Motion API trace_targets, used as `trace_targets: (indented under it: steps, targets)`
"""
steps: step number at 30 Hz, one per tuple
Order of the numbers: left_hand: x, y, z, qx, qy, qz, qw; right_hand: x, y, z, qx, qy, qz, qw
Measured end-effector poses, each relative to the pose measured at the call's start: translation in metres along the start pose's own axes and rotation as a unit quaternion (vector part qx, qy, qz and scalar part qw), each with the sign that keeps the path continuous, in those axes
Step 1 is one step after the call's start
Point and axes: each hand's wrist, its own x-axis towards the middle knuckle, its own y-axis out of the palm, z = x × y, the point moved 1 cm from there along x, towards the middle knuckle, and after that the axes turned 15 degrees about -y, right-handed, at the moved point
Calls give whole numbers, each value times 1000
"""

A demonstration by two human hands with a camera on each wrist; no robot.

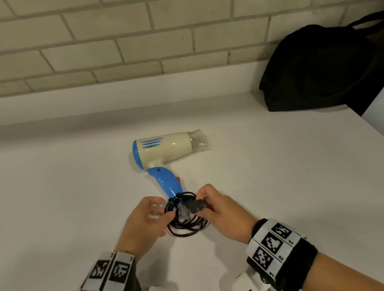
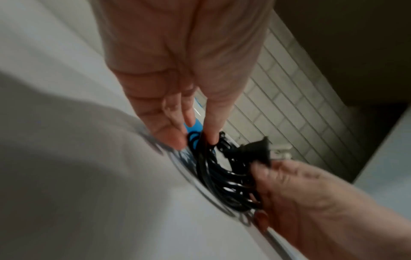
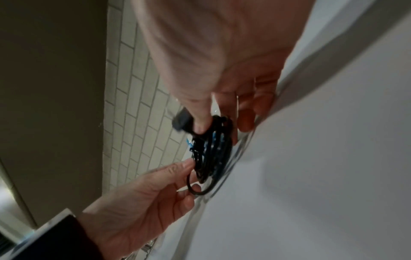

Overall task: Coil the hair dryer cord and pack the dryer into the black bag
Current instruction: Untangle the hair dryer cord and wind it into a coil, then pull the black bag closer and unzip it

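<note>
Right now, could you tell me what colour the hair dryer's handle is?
The handle is bright blue, clearest in the head view.

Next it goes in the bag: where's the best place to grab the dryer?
Probably the blue handle, taken from above. The hair dryer lies flat on the counter, handle pointing toward the hands, narrow enough to wrap, its cord coiled at its end.
</note>
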Motion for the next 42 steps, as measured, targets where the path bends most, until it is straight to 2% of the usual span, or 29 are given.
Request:
trace_targets:
  steps: [4,9,13,16,18,19,22,24,26,28,31,33,35,39,41,42]
  targets:
    - [4,-2,3,36,51,-37,997,2,-4,-2,-18,4,15,1000]
    - [4,4,-9,122,222,-68,965,-2,-14,-8,-2,20,40,999]
    - [14,5,-10,163,233,-64,957,-14,-40,-8,-4,28,50,998]
    - [14,5,-13,202,262,-59,942,-25,-84,-7,-46,41,23,998]
    - [14,3,-14,209,252,-53,943,-28,-125,-8,-67,42,-23,997]
    - [17,3,-13,214,250,-71,942,-28,-149,-9,-82,39,-52,995]
    - [34,18,-20,250,241,-82,934,-23,-223,-10,-166,29,-146,975]
    - [45,23,-19,240,163,-97,952,-16,-263,-9,-214,24,-201,956]
    - [40,19,-13,219,82,-89,968,-10,-280,-5,-244,14,-217,945]
    - [24,10,-10,176,8,-98,979,-2,-265,1,-239,-14,-171,956]
    - [12,10,-6,199,-5,-82,977,0,-186,6,-218,-70,20,973]
    - [8,14,-5,210,-9,-72,975,-7,-121,10,-229,-161,163,946]
    - [6,14,-2,184,-29,-73,980,-9,-69,15,-246,-248,250,903]
    - [-1,18,-7,92,-29,-54,994,12,-33,25,-300,-288,285,864]
    - [-3,20,-7,53,-23,-47,997,20,-28,24,-311,-284,292,859]
    - [-4,20,-8,38,-19,-42,998,22,-25,21,-306,-263,296,866]
